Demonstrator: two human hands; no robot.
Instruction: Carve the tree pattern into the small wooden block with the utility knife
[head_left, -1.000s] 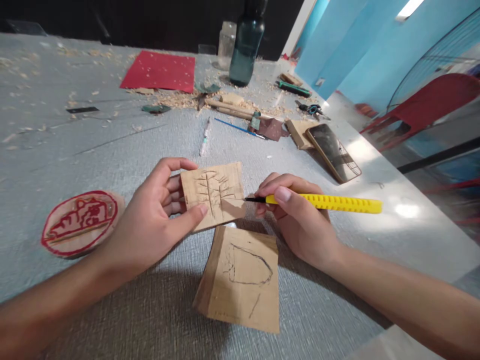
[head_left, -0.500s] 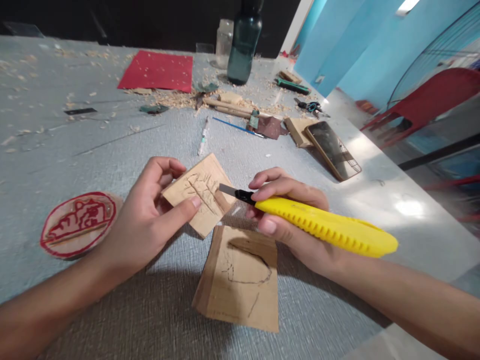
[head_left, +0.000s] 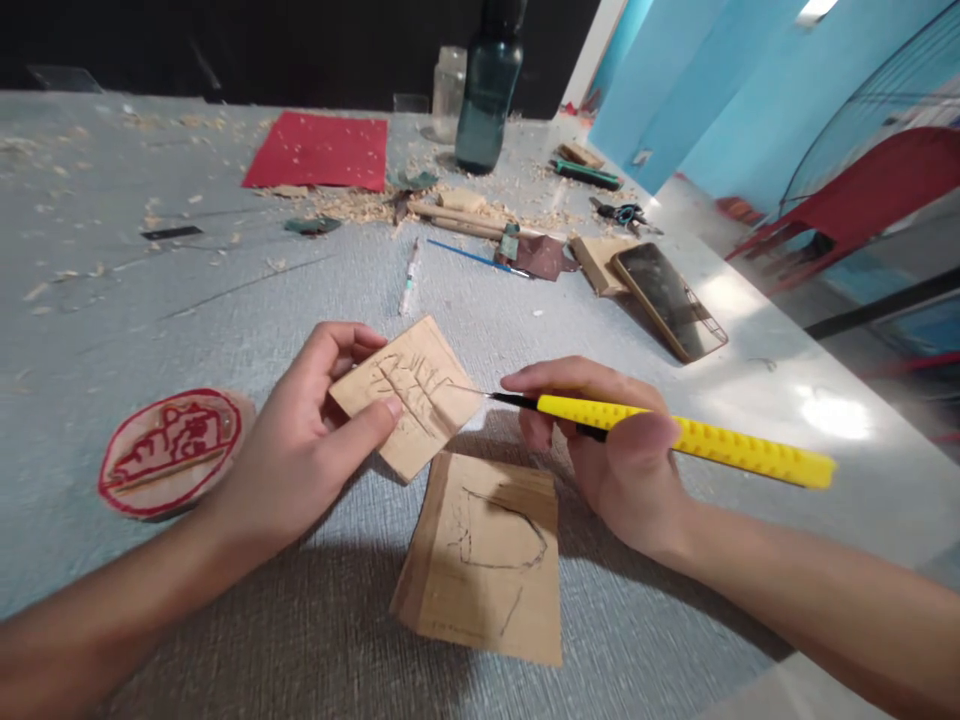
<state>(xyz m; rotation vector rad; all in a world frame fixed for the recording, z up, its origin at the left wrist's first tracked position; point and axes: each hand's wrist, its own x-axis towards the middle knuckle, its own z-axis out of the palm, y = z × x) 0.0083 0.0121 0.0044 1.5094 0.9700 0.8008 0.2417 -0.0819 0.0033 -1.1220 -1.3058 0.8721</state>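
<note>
My left hand [head_left: 322, 410] grips a small wooden block [head_left: 409, 440] by its left edge, thumb on the top face, which carries carved and drawn lines. My right hand [head_left: 607, 440] holds a yellow utility knife [head_left: 727, 447], its blade out and seen edge-on. The blade's tip is at the right part of the block's face; whether it touches the wood I cannot tell. Below lies a larger wooden block [head_left: 495, 600] with a dark curved outline drawn on it. Left of my left forearm rests an oval wood slice [head_left: 176, 450] with a red-painted design.
A phone [head_left: 667, 300] leans on a wood block [head_left: 596, 262] at right. Wood shavings, a red sheet [head_left: 322, 150], a white pen [head_left: 409, 278], a blue thin brush [head_left: 472, 255] and scissors [head_left: 622, 213] lie farther back. A dark bottle [head_left: 487, 100] stands beside a clear jar [head_left: 448, 95].
My right hand has rolled the knife, so its blade and handle now appear edge-on rather than broadside. The right thumb has lifted over the handle. The small block stays nearly in place.
</note>
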